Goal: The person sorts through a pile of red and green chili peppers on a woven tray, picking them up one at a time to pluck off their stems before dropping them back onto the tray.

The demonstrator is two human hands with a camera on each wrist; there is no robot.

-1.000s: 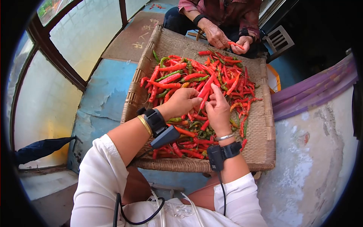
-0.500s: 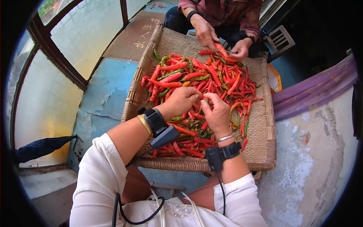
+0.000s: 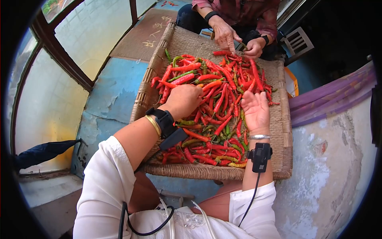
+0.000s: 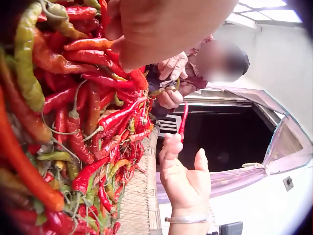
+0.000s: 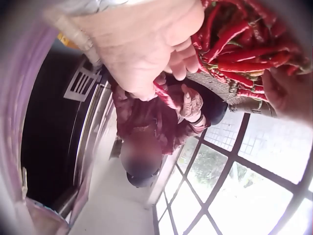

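Red, orange and green chili peppers [image 3: 223,123] lie heaped in a shallow woven basket [image 3: 139,103]. My left hand [image 3: 183,99] is low over the heap with curled fingers, pinching the end of an orange-red chili pepper [image 3: 213,85]; the same chili pepper [image 4: 88,44] shows in the left wrist view. To the right, my right hand [image 3: 256,111] is turned palm up with its fingers extended and the thumb apart. A long red chili pepper [image 3: 256,75] stands just beyond its fingertips, also visible as a red chili pepper [image 4: 184,120] in the left wrist view.
Across the basket sits a person in a dark red patterned shirt [image 3: 250,16], whose hands [image 3: 254,47] handle a green chili pepper. Windows [image 3: 51,95] run along the left. On the right are a purple cloth [image 3: 330,95] and a peeling wall [image 3: 318,167].
My hands were together over the heap and have parted. The right moved right and turned palm up, with a red chili pepper at its fingertips. The left dropped lower onto the peppers.
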